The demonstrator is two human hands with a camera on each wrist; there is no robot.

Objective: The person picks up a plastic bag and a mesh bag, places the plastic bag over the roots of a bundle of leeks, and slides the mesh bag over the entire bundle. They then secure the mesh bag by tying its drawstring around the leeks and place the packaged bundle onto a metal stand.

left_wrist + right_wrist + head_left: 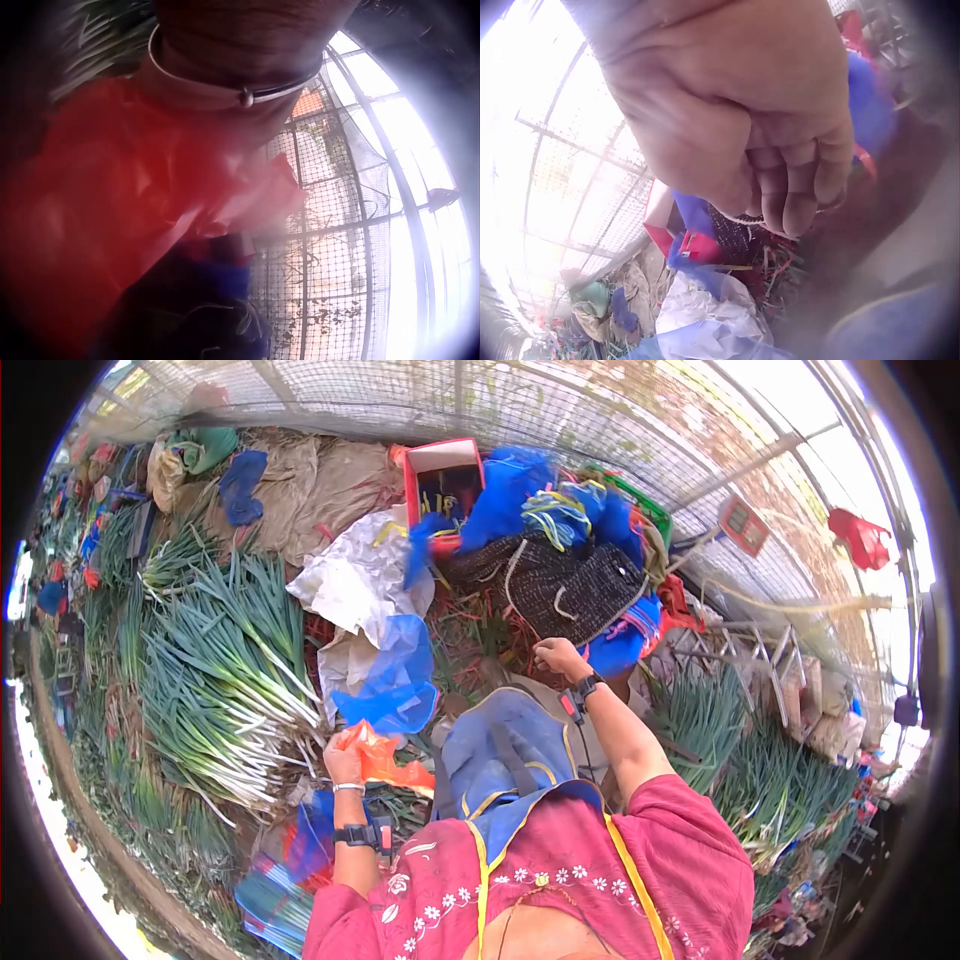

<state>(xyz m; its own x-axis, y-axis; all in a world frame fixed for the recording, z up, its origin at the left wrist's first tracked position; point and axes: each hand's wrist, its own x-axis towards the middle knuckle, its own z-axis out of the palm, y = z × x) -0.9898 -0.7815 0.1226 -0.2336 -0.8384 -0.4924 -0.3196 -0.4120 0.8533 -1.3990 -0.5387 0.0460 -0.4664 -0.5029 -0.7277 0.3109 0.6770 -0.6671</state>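
Observation:
My left hand (343,759) grips a crumpled orange plastic bag (380,757), which hangs to the right of the hand in the head view. In the left wrist view the orange plastic (142,195) spreads wide and hides the fingers. My right hand (562,658) has its fingers curled at the near edge of a black knit cloth (560,592) with a pale border. The right wrist view shows the bent fingers of that hand (742,112) pinching the cloth's pale edge (742,220). A blue plastic sheet (395,680) lies between the hands, over white sheeting (350,580).
A large pile of spring onions (235,690) lies at the left, with more greens (700,710) at the right. Beyond the black cloth are a red box (443,455), blue netting (512,480) and a green crate (640,505). A mesh wall (600,420) closes the far side.

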